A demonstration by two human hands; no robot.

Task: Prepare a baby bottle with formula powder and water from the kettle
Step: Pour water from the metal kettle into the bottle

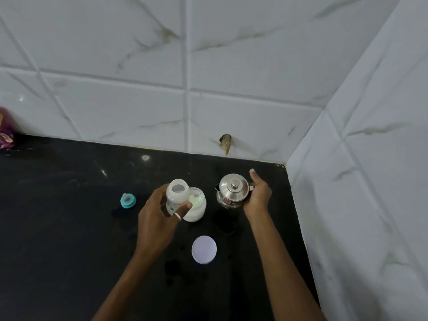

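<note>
My left hand (157, 212) grips an open baby bottle (177, 193) with a printed white body, held just above the black counter (58, 216). Right behind it stands an open jar of white formula powder (196, 208). Its round white lid (204, 249) lies flat nearer to me. A small steel kettle (232, 189) with a knobbed lid stands to the right; my right hand (258, 195) grips its handle, thumb raised. The blue bottle cap with its teat (127, 200) sits on the counter to the left.
White marble-look tiled walls close in the counter at the back and on the right, forming a corner. A hole (225, 140) shows low in the back wall. A purple packet (5, 128) sits at the far left edge.
</note>
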